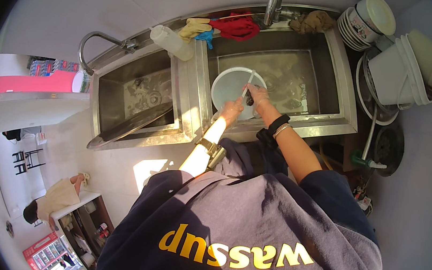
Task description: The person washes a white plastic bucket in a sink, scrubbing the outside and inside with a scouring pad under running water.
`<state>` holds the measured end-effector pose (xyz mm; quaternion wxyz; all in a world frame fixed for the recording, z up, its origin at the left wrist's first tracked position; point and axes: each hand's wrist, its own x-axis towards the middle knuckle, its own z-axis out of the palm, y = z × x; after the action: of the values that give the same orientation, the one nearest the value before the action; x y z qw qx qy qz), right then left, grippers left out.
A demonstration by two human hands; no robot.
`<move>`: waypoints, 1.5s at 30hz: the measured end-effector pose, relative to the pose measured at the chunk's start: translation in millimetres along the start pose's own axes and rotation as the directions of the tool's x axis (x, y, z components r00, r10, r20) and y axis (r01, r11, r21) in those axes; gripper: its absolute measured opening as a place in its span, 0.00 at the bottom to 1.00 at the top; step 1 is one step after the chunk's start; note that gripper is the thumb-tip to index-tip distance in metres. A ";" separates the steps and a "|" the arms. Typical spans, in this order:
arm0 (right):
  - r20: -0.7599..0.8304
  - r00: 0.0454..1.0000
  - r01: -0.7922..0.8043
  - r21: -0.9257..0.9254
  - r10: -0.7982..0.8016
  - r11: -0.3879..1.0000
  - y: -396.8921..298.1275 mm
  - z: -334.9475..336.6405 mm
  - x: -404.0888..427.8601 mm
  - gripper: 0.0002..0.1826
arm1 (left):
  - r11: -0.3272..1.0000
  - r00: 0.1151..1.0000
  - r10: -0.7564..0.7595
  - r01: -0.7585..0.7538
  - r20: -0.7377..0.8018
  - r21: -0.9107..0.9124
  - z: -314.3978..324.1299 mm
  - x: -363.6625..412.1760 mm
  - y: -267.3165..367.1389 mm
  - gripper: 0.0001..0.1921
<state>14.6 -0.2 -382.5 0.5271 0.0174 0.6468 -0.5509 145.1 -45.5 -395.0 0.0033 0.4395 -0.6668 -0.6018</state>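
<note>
A round white plastic tub or bucket (226, 85) sits in the larger steel sink basin (319, 81). Its narrow white handle (251, 78) runs across the top towards me. My left hand (232, 110), in a thin clear glove, is closed around the near end of that handle. In my right hand (259, 96), also in a clear glove, is a dark scrubbing pad (249, 98), held against the handle or just beside it. Whether the pad touches the handle cannot be told. Shallow cloudy water lies in the basin.
A smaller basin (144, 90) at left holds a slanting metal sheet (130, 126). Along the back rim lie a plastic bottle (172, 42), gloves (195, 27), a red cloth (237, 27) and a faucet (273, 4). Stacked buckets (393, 72) stand right. Another person (58, 198) is far off, lower left.
</note>
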 end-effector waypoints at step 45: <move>-0.076 0.985 0.161 0.103 -0.153 0.982 -41.3 11.4 -31.2 0.10 | 0.946 0.989 0.148 -0.142 0.001 -0.293 3.0 -17.2 24.5 0.20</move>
<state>11.1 -7.3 -330.0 0.4580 0.0136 0.6327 -0.6243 139.8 -35.7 -367.0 0.1049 0.3772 -0.6010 -0.6968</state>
